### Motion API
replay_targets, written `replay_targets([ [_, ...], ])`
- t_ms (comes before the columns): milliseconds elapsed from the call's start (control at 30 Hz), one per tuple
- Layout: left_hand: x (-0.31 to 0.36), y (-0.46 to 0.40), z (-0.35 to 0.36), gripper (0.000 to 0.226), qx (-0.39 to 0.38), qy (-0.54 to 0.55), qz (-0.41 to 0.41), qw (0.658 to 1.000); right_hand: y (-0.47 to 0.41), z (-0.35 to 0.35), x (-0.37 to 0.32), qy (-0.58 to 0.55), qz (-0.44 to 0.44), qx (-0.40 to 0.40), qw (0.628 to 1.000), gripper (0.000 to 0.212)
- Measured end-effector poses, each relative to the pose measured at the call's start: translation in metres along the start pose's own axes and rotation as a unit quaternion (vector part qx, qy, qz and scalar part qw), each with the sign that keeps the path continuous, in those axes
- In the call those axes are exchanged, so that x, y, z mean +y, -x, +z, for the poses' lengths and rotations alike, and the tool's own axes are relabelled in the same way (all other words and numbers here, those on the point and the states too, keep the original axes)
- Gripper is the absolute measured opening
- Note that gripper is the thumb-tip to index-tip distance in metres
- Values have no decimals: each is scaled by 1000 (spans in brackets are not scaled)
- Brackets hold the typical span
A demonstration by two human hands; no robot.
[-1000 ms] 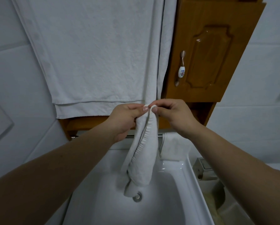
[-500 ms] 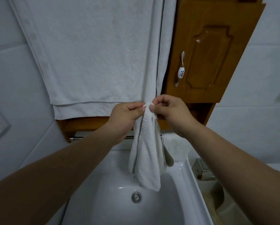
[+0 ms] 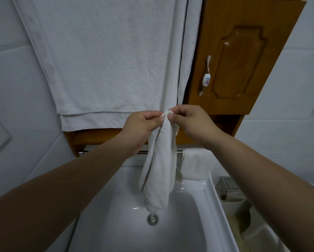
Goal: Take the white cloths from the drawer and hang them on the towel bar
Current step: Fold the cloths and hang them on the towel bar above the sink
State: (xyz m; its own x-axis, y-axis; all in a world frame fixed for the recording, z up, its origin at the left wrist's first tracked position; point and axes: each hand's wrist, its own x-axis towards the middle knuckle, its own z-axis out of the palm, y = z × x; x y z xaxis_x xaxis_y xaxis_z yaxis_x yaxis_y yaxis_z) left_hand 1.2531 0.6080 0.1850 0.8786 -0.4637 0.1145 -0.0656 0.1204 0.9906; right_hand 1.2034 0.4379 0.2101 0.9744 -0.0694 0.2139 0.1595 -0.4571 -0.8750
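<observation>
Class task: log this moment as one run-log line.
stage: unfolding | left hand: pinches cloth | right hand: pinches cloth | cloth: hangs bunched over sink | bar: behind

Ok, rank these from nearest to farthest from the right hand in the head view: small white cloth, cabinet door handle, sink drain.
1. Small white cloth: pinched by the right hand at its top.
2. Cabinet door handle: above, slightly right.
3. Sink drain: well below, to its left.

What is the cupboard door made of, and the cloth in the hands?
The cupboard door looks like glossy varnished wood: orange-brown, with light glinting off its carved panel. The cloth both hands pinch looks like soft white fabric, probably cotton: it hangs limp in ribbed folds.
</observation>
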Motion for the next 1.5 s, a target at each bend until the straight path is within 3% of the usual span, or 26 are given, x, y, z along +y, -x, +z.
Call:
replay_targets([
  [133,0,-1,1,24,-3,-11,-3,1000,-1,2,-4,75,-38,33,996,17],
  [300,-6,-1,1,15,46,-5,-40,998,-1,8,-8,96,-72,58,991,16],
  [400,-14,3,1,12,31,-18,-59,998,-2,8,-9,90,-79,67,991,15],
  [600,-30,13,0,17,-14,-91,-51,994,-2,6,-11,106,-104,63,987,13],
  [767,-47,20,-4,9,35,-109,-74,991,0,-2,-17,113,-135,19,984,12],
  [967,-59,32,-10,11,32,-157,-89,983,3,-17,-17,180,-128,-8,975,16],
  [1133,-70,38,-10,13,16,-340,-39,940,3,-24,-15,204,-122,-24,971,20],
  [1300,-83,43,-15,11,32,-361,-33,932,3,-30,-19,206,-129,-18,970,20],
  [1400,-87,43,-16,26,58,-366,-23,929,3,-31,-20,206,-135,-15,969,19],
  [1500,-89,50,-16,50,29,-419,61,905,2,-32,-21,203,-132,-12,970,19],
])
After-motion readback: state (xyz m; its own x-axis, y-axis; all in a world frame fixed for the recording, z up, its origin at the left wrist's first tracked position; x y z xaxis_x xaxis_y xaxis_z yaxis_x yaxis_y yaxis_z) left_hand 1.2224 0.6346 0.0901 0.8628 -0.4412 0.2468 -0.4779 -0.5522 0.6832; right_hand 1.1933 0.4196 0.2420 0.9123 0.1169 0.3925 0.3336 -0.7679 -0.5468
